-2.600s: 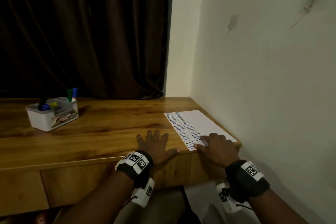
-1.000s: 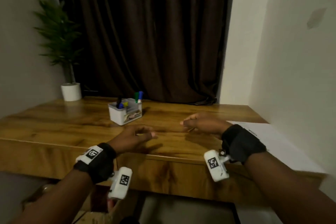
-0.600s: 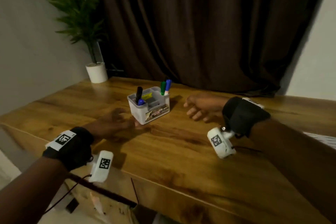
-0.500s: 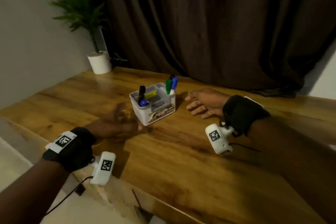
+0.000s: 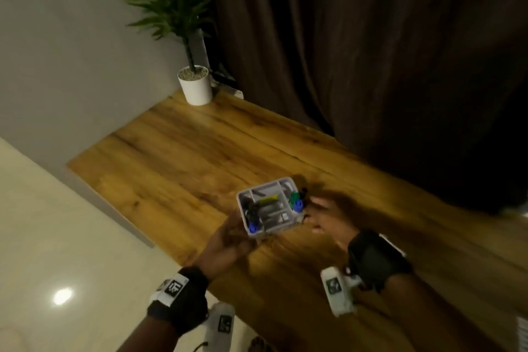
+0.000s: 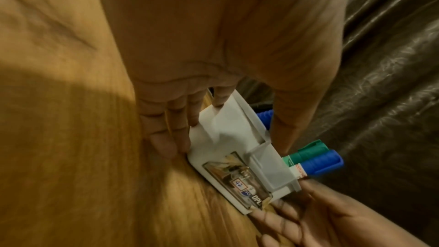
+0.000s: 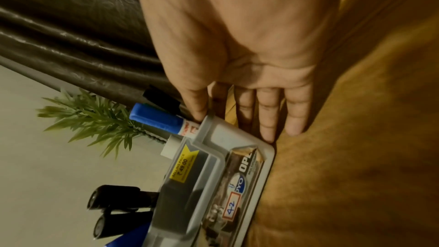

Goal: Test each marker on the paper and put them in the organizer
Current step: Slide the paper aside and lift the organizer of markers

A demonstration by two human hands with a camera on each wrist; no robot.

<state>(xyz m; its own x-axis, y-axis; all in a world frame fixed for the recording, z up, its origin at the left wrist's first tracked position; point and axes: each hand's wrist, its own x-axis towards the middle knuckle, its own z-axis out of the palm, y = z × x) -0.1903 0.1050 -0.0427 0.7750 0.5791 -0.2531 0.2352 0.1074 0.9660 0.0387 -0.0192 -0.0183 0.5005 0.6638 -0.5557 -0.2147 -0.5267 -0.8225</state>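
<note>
The white plastic organizer (image 5: 271,230) stands on the wooden desk (image 5: 183,157) and holds several capped markers. A green marker (image 5: 293,196) and a blue marker (image 5: 298,204) stand at its right end, and black and blue ones (image 5: 252,226) at its near-left end. My left hand (image 5: 238,233) grips the organizer's left wall (image 6: 221,138), fingers (image 6: 171,138) outside and thumb over the rim. My right hand (image 5: 314,214) lies against the right end with straight fingers (image 7: 268,119), its thumb touching the rim by the blue marker (image 7: 154,117). The head view is blurred around the right hand.
A potted plant (image 5: 195,84) in a white pot stands at the desk's far left corner, by a dark curtain (image 5: 357,51). The desk's left end drops off to a pale floor (image 5: 57,237). A sliver of the lined paper (image 5: 523,333) shows at the right edge.
Both hands left the paper and travelled left across the desk to the organizer. They now sit on either side of it, the left gripping it. The head view swung left and down.
</note>
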